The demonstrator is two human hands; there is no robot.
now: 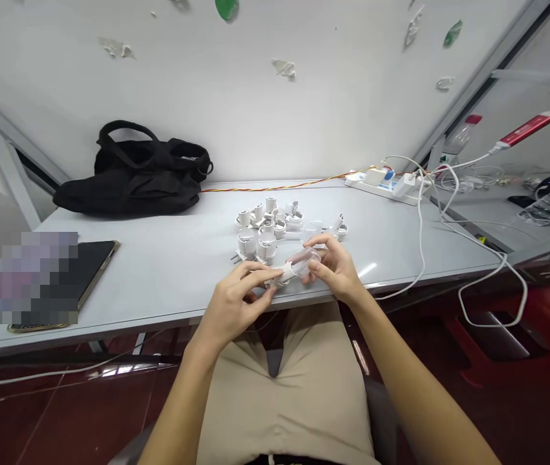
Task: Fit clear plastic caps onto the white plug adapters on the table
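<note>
Both hands meet at the near edge of a white table [168,258]. My left hand [236,298] pinches a small white plastic fitting [282,276] at its left end. My right hand [333,265] grips a clear ribbed plastic cover [304,261] that sits against the right end of that fitting. Just beyond my hands lies a pile of several similar white plastic fittings [269,227], some upright, some on their sides.
A black bag [134,171] rests at the back left by the wall. A dark tablet [83,265] lies at the left. A white power strip [384,183] with white cables [423,232] sits at the back right; a red-yellow wire [279,187] runs along the wall.
</note>
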